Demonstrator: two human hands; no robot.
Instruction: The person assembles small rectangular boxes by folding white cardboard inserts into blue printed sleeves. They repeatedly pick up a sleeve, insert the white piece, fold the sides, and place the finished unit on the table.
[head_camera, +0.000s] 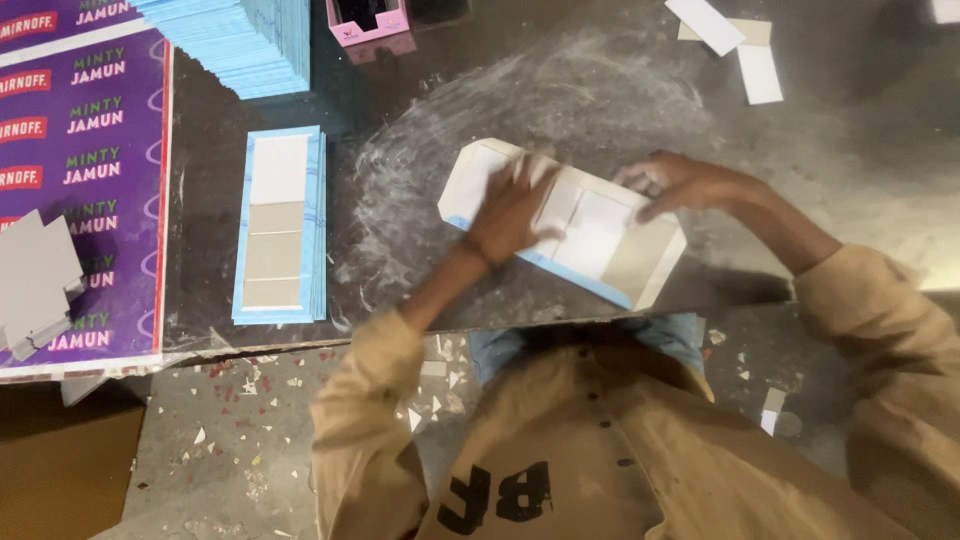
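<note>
**Both hands pressed on a blue-edged paper sheet with card panels**

The person leaned over a dark, scuffed worktable (600, 90) smeared with white residue. In front of them lay a white paper sheet with a light-blue border (585, 240), tilted so its long side ran from upper left to lower right, near the table's front edge. Grey and white rectangular card panels (640, 258) sat on it in a row.

The left hand (510, 210) lay flat on the sheet's left part, fingers spread and stretched out, palm down, gripping nothing. The right hand (668, 182) rested at the sheet's upper right edge with fingers curled, fingertips touching the sheet; whether it pinched anything could not be told, as it was blurred.

To the left, well apart, a second blue-bordered sheet with grey and white panels (280, 228) lay on a thin pile, lengthwise away from the person. Beyond it stood a tall stack of light-blue sheets (240, 45). A purple printed sheet (90, 190) covered the table's far left, with grey card pieces (35, 285) on it. A small pink box (368, 22) stood at the far edge, and loose white and beige paper strips (740, 45) lay at upper right. Paper scraps littered the floor (250, 430) below.
</note>
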